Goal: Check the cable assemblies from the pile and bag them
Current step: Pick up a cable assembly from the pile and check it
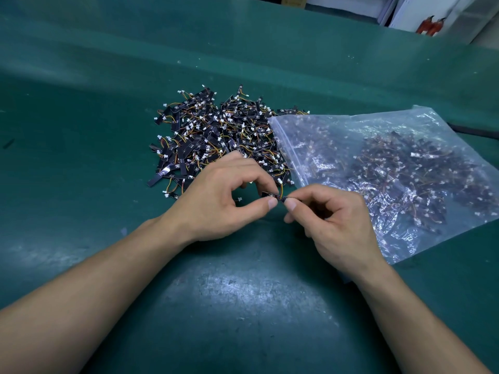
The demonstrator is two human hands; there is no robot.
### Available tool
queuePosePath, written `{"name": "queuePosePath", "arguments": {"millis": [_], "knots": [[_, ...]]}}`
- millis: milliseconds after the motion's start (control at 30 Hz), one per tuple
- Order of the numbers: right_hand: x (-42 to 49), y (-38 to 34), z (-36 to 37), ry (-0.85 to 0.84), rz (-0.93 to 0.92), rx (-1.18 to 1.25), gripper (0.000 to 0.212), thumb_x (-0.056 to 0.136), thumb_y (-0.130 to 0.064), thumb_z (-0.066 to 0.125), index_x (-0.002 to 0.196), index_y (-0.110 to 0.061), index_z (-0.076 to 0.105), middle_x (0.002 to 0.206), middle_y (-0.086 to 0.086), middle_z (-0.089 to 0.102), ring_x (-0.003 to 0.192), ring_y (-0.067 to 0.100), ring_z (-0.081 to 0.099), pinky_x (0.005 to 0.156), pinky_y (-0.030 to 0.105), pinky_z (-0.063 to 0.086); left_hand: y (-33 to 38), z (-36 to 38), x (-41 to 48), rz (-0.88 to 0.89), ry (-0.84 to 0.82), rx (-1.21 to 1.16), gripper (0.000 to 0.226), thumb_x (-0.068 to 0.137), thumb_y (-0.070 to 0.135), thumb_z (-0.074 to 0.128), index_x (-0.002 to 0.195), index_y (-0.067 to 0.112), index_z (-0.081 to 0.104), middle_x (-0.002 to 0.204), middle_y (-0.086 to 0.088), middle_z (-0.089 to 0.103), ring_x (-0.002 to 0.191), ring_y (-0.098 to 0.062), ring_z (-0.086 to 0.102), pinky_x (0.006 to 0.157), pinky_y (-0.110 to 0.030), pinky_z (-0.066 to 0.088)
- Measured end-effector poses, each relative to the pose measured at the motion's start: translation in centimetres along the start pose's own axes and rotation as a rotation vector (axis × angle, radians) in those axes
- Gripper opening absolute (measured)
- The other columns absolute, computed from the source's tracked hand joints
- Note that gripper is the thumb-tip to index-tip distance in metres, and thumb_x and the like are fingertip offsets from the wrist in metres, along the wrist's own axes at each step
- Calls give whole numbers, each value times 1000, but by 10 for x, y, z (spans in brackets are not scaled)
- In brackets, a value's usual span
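A pile of cable assemblies (pixel 216 130), small black strips with orange and yellow wires and white connectors, lies on the green mat at centre. Just in front of the pile, my left hand (pixel 224 201) and my right hand (pixel 332 220) together pinch one cable assembly (pixel 272 196) between thumbs and forefingers, held a little above the mat. Its wires curl up to a white connector between the hands. A clear zip bag (pixel 391 168) holding many assemblies lies to the right, its open mouth facing the pile and my right hand resting over its near corner.
The green mat (pixel 243 306) covers the whole bench, scuffed and shiny near me. A loose white connector (pixel 166 195) lies left of my left hand. Beyond the far bench edge are white boxes and orange-handled tools (pixel 429 25).
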State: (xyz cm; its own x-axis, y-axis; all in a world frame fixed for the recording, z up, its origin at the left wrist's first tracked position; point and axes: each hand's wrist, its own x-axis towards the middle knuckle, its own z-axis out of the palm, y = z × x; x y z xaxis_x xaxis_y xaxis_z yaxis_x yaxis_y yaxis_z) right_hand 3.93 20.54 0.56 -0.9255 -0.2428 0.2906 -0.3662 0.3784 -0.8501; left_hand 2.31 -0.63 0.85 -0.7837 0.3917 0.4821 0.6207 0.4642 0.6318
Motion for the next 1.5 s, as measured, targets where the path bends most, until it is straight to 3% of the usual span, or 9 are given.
{"name": "queuePosePath", "arguments": {"millis": [267,467,567,800,1133,1367,1500], "knots": [[-1,0,0,47,-18,-36,8,84,-35,69,84,-29,73,69,-7,69,50,5,49,49,20,40,-2,2,1,45,42,62,9,89,17,73,82,12,73,79,10,65,76,-15,49,74,-21,39],[0,1,0,35,-50,-85,11,89,-20,69,80,-22,74,64,-12,69,48,4,51,52,16,39,-2,2,-1,55,23,61,7,87,18,74,84,12,72,82,11,66,79,-17,52,75,-25,43],[0,1,-1,37,-50,-78,12,90,-21,68,80,-22,74,65,-11,69,47,5,51,52,17,40,-1,1,0,37,19,56,6,87,20,74,86,14,73,82,15,64,79,-12,49,76,-19,38],[-1,2,1,61,-40,-57,7,86,-28,72,90,-25,76,67,-13,66,49,5,50,52,15,37,-1,2,0,48,38,62,7,88,16,73,83,12,72,80,12,64,77,-12,48,75,-20,38],[1,3,-1,24,-89,-92,11,90,-18,70,81,-17,75,64,-12,69,49,5,51,52,17,39,-1,1,0,38,23,41,5,86,19,74,86,14,73,84,12,66,80,-15,52,75,-22,40],[-1,3,0,34,-66,-87,5,86,-28,72,90,-26,75,69,-11,67,49,11,51,51,17,38,-2,2,1,55,55,46,6,87,14,74,81,11,73,80,8,67,76,-19,52,73,-24,40],[-1,1,1,53,-90,-92,6,88,-24,71,83,-25,74,67,-11,69,48,6,49,52,14,37,-2,2,1,54,50,50,6,86,14,74,81,11,72,80,9,67,76,-18,52,73,-23,40]]}}
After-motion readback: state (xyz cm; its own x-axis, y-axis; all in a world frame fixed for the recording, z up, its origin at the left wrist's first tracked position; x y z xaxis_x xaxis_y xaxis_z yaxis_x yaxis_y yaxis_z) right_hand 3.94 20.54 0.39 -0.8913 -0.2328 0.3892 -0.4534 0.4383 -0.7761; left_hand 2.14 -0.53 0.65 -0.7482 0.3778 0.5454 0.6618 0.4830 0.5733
